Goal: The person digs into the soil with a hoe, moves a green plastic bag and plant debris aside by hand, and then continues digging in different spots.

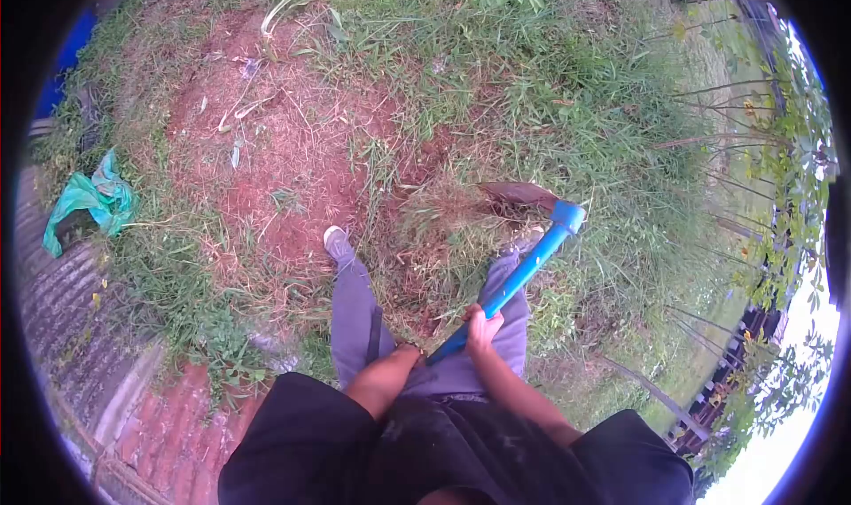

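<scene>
A hoe with a blue handle slants from near my lap up to the right. Its brownish metal blade points left over cut grass and loose soil beside my right foot. My right hand is wrapped round the middle of the handle. Near the handle's lower end, in front of my lap, my left hand is closed, but its fingers are small and partly hidden, so what they hold cannot be made out.
Bare reddish soil lies ahead on the left, with grass on the right. A green plastic bag rests near corrugated sheets at the left. Thin stems and leafy plants stand along the right edge.
</scene>
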Action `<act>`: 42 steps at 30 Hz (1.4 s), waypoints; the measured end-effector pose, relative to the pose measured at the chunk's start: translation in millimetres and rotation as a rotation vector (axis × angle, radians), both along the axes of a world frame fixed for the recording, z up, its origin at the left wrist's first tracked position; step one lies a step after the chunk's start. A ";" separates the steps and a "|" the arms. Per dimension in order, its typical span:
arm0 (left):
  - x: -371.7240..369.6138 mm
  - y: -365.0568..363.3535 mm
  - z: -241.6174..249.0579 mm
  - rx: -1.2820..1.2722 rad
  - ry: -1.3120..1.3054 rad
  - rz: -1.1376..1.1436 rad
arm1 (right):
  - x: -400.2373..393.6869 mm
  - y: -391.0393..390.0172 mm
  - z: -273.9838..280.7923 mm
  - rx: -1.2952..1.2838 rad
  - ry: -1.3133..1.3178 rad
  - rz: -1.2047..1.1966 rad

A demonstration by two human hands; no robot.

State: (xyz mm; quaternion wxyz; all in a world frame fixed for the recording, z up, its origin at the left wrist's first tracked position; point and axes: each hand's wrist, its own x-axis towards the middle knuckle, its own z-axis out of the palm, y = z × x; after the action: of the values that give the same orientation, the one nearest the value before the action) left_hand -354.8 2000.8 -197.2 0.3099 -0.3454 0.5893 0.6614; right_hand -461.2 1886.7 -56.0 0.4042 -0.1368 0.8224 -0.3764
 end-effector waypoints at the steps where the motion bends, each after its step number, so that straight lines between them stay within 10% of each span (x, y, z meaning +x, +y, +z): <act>1: 9.0 -4.7 0.0 -0.061 0.027 -0.056 | -4.8 -7.9 4.7 -0.042 -0.029 -0.062; 12: 52.1 -228.4 208.9 -0.698 0.332 0.141 | -62.0 -104.5 159.5 -0.513 -0.220 -0.609; 22: 70.5 -239.4 322.4 -1.063 0.650 -0.068 | -4.6 26.4 270.8 -0.828 -0.214 -1.214; 31: 35.9 -271.0 361.5 -1.281 0.780 -0.190 | -2.3 27.6 298.0 -1.015 -0.251 -1.251; 42: 22.2 -228.9 324.9 -1.233 0.872 0.215 | -27.6 24.9 307.4 -1.175 -0.309 -0.586</act>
State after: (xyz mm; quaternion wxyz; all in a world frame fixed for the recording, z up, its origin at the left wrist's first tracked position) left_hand -332.6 1771.9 127.6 -0.2656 -0.2190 0.8842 0.3158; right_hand -488.9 1911.6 251.4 0.2567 -0.0498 0.4170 -0.8705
